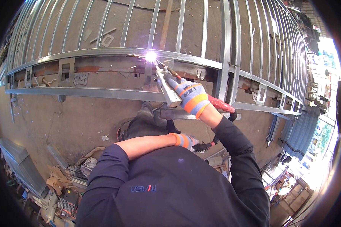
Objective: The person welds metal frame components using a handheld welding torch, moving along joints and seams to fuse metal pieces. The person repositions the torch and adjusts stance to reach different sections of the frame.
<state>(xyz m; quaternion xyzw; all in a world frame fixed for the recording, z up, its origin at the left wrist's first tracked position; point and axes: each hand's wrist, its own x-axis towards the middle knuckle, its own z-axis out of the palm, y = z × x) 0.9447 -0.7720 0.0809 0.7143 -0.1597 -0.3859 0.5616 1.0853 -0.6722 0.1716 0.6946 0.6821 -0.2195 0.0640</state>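
Observation:
My right hand, in a grey and orange glove, is closed round a welding torch with a silver body and a red rear part. Its tip meets the upper rail of a metal railing panel, where a bright white-violet arc throws sparks. The joint at the foot of an upright bar is lost in the glare. Lower down, my left hand, gloved alike, lies across in front of my body. Its fingers close round a dark cable, partly hidden.
Many upright bars fill the far side, and a lower rail runs nearer me. Square metal plates join the rails. Stacked metal profiles lie at left, more grey stock at right. Scrap and cardboard clutter the lower left.

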